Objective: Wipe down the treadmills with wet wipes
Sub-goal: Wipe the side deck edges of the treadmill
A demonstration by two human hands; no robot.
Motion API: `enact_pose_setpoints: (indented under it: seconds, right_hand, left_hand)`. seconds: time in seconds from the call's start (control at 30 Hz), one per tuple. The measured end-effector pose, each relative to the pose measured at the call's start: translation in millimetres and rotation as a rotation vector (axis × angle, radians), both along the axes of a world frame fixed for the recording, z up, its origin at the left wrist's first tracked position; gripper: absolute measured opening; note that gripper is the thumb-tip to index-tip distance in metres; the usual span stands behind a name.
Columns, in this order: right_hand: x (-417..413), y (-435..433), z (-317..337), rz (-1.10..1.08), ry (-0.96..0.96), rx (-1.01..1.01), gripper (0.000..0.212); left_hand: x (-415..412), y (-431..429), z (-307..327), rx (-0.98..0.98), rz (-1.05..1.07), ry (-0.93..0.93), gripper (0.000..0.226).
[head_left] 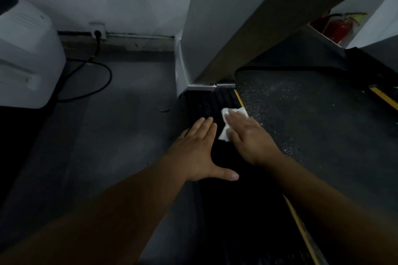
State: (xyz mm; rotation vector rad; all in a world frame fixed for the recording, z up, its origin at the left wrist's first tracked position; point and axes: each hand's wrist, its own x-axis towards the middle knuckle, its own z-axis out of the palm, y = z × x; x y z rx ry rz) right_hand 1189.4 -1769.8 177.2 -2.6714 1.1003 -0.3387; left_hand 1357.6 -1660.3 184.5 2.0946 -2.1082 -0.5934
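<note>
Softly crumpled wipe (231,112) on ribbed rail (206,101).

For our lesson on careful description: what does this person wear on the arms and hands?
Nothing visible. The left hand and right hand are bare, with no gloves, rings, watch or bracelet showing. The left forearm and right forearm are bare as well; no sleeve enters the picture.
</note>
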Motion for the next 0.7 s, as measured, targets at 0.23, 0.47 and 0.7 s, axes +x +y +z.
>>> enact_pose_setpoints:
  seconds: [0.23, 0.47, 0.7]
  right_hand:
    - [6.2, 28.6, 18.9, -0.092, -0.299, 0.319, 0.046]
    - [-16.5, 64.9, 3.8, -0.354, -0.575, 0.072, 0.043]
    - [-11.3, 61.8, -2.2, -0.349, -0.330, 0.051, 0.043]
  left_hand:
    - [-3.1, 3.3, 11.1, -0.006, 0.023, -0.026, 0.140]
    - [-19.2, 3.9, 6.4, -0.219, -0.169, -0.108, 0.108]
    - [11.2, 8.4, -7.7, -0.162, -0.080, -0.227, 0.098]
